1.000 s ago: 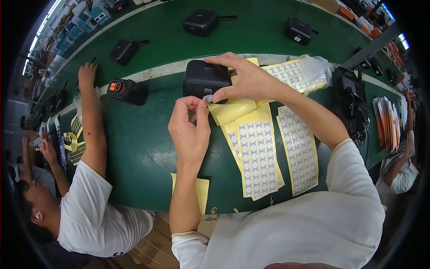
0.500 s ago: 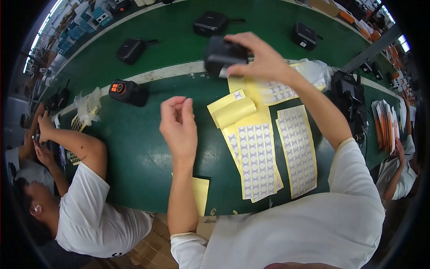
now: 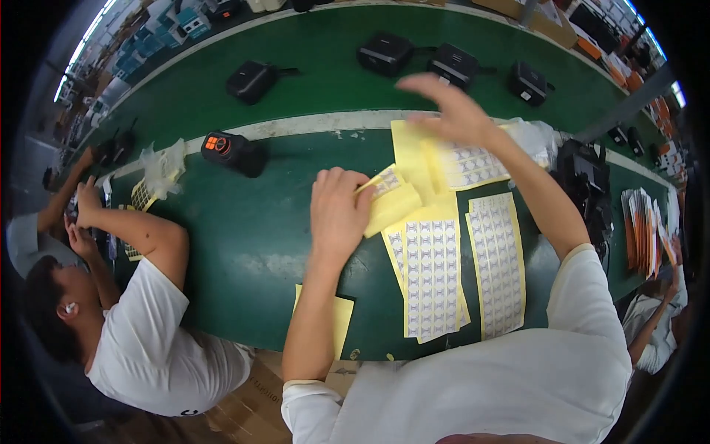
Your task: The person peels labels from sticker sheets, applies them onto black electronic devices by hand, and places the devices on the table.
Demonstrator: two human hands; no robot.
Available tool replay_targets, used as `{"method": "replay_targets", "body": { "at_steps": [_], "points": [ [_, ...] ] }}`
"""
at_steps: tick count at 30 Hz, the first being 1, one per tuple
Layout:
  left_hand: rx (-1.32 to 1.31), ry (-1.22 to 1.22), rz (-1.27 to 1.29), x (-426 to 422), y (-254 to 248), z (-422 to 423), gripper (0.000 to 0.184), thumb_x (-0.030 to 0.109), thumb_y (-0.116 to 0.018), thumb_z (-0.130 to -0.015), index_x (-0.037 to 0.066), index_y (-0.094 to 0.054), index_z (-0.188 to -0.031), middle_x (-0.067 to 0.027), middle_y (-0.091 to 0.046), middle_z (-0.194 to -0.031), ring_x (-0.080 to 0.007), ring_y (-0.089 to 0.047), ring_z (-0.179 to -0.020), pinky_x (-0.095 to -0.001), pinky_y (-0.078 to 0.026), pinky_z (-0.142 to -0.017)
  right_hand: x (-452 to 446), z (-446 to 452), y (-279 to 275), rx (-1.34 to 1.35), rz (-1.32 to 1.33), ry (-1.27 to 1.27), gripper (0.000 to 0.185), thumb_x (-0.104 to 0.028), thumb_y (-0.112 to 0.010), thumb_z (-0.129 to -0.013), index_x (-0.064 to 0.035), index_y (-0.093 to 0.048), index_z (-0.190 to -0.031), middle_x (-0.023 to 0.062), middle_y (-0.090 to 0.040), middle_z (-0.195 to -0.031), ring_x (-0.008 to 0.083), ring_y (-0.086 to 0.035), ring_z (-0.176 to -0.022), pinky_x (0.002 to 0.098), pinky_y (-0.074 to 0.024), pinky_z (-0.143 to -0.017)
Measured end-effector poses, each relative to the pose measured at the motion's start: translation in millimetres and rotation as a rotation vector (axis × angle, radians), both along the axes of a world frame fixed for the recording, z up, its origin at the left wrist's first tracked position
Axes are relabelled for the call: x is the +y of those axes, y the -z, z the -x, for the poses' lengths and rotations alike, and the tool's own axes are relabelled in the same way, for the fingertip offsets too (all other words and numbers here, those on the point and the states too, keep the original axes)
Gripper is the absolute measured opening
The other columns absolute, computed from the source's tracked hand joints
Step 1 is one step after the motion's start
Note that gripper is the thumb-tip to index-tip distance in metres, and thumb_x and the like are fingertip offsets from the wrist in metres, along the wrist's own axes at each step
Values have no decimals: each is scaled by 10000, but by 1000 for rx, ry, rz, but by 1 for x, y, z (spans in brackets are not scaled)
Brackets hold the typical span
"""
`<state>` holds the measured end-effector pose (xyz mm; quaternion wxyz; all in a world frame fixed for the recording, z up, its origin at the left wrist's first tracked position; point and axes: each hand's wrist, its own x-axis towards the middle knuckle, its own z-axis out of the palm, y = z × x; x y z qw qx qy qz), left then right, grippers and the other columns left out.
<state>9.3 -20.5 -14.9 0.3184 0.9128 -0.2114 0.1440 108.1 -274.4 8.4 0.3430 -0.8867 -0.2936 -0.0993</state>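
Note:
My left hand [image 3: 339, 213] is closed on the edge of a folded yellow sticker sheet [image 3: 393, 211], thumb against the curled backing. A few printed labels show near its top. My right hand [image 3: 452, 115] is open with fingers apart, blurred, above the upper part of the yellow backing paper. Just beyond it on the green conveyor sits a black boxy case [image 3: 452, 65] with a small white label on its side. Sheets of round-patterned white labels [image 3: 433, 277] lie in front of me, with another label sheet [image 3: 497, 263] to their right.
More black cases [image 3: 384, 53] with straps lie along the conveyor [image 3: 318, 81]. A black device with orange buttons [image 3: 235, 153] stands at left on the table. Black equipment [image 3: 584, 181] stands at right. A co-worker [image 3: 159, 333] sits at left, another person [image 3: 654, 318] at right.
My right hand has let go of the black case, which now rests on the conveyor. My left hand has moved right and taken hold of the folded sticker sheet.

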Motion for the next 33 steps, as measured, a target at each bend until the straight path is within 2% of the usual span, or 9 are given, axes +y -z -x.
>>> {"method": "replay_targets", "body": {
  "at_steps": [3, 6, 13, 19, 21, 24, 28, 31, 33],
  "points": [
    [130, -16, 196, 7, -7, -1, 69, 70, -620, -826, 2, -627, -832, -118, -547, -780, -299, -507, -781, -389, -418, -703, 43, 48, -13, 486, -74, -209, 488, -201, -713, -810, -50, -552, -1245, 101, -614, -1119, 188, -579, -1030, 313, -463, -914],
    [192, -11, 228, 13, -8, 0, 85, 70, -613, -839, -14, -627, -846, -115, -560, -806, -295, -502, -755, -384, -419, -688, 57, 52, 1, 672, -199, -228, 222, -181, -660, -877, -30, -619, -1034, 66, -657, -900, 128, -613, -846, 277, -486, -822],
    [174, -133, 503, -2, -10, 7, 135, 89, -655, -822, 7, -623, -925, -98, -579, -816, -239, -553, -811, -334, -445, -727, 74, 67, 9, 701, -333, -84, 141, -142, -646, -890, -22, -576, -913, 47, -643, -863, 98, -597, -827, 265, -477, -781],
    [0, -92, 361, 3, -6, 6, 99, 62, -633, -855, -1, -627, -930, -85, -616, -907, -180, -571, -850, -282, -447, -780, 80, 76, 18, 650, -416, -79, 225, -160, -650, -871, -31, -530, -1011, 100, -653, -902, 164, -614, -840, 290, -471, -741],
    [9, -92, 376, 5, -6, 6, 96, 52, -640, -845, 0, -627, -924, -83, -617, -906, -183, -570, -850, -285, -448, -780, 82, 78, 17, 609, -392, -62, 235, -153, -636, -876, -44, -509, -1040, 130, -653, -936, 232, -631, -921, 328, -476, -790],
    [36, -119, 360, 3, -8, 9, 88, 39, -646, -831, 0, -626, -908, -87, -619, -906, -199, -570, -852, -295, -449, -786, 84, 81, 14, 543, -330, -51, 223, -118, -641, -880, -47, -492, -1030, 46, -600, -840, 139, -561, -790, 286, -438, -724],
    [-38, -129, 240, 3, -11, 10, 75, 31, -652, -815, 10, -619, -879, -105, -613, -918, -241, -567, -863, -324, -449, -796, 90, 85, 12, 497, -237, -30, 238, -139, -645, -874, -51, -488, -1030, 71, -613, -839, 189, -589, -809, 293, -439, -727],
    [-234, -151, 145, 2, -5, 9, 66, 23, -652, -812, 15, -606, -859, -110, -597, -913, -263, -559, -865, -340, -447, -791, 91, 84, 19, 559, -291, -31, 273, -151, -659, -857, -43, -504, -1054, 100, -630, -890, 237, -614, -877, 319, -455, -764],
    [-215, -175, 202, 2, -5, 10, 83, 13, -658, -795, 20, -605, -858, -104, -587, -890, -272, -553, -876, -359, -443, -775, 88, 83, 19, 460, -94, -55, 354, -176, -679, -835, -39, -521, -1121, 126, -621, -1009, 262, -600, -1002, 338, -459, -843]
  ]
}}
